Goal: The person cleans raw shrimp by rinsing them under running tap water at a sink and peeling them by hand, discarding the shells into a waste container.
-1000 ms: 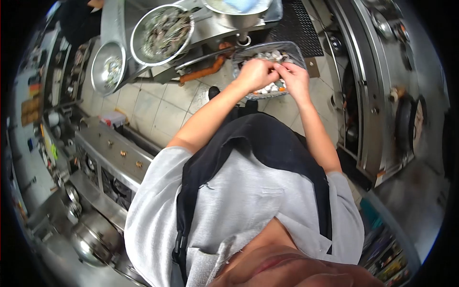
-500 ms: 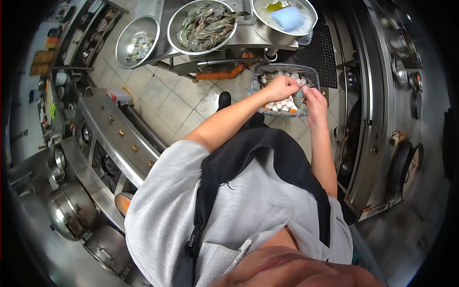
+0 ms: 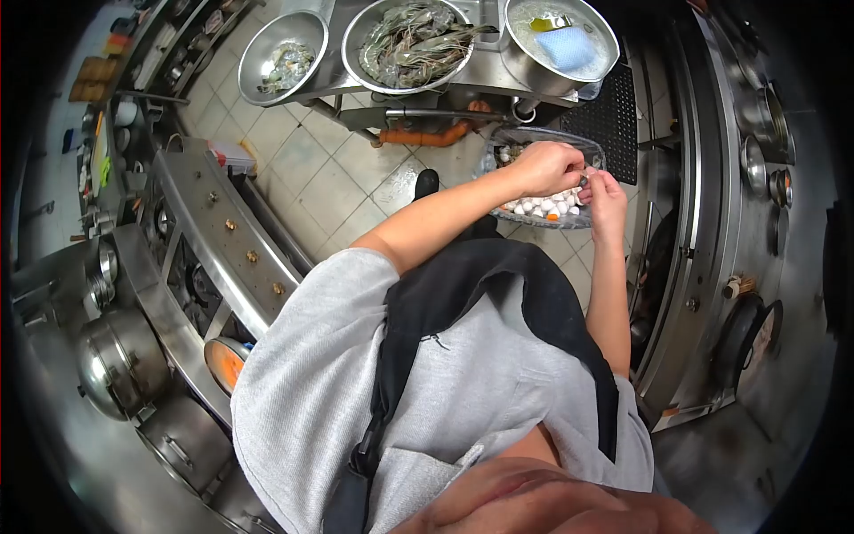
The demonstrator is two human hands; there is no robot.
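I note, from the shrimp bowl [image 3: 358, 74] on the counter [image 3: 487, 67]: second bowl [image 3: 258, 55] left, pot [image 3: 541, 78] right, and, lower and to the right on the person's [image 3: 489, 383] side, the bin [image 3: 580, 145], beneath the left hand [image 3: 548, 169] and right hand [image 3: 607, 198].

I am in a commercial-looking kitchen: a steel stove [image 3: 201, 171] with brass-coloured knobs [image 3: 229, 224] runs down the left, big metal pots [image 3: 120, 365] sit lower left, and a steel bench [image 3: 488, 68] at the top bears a bowl of raw shrimp [image 3: 414, 49].
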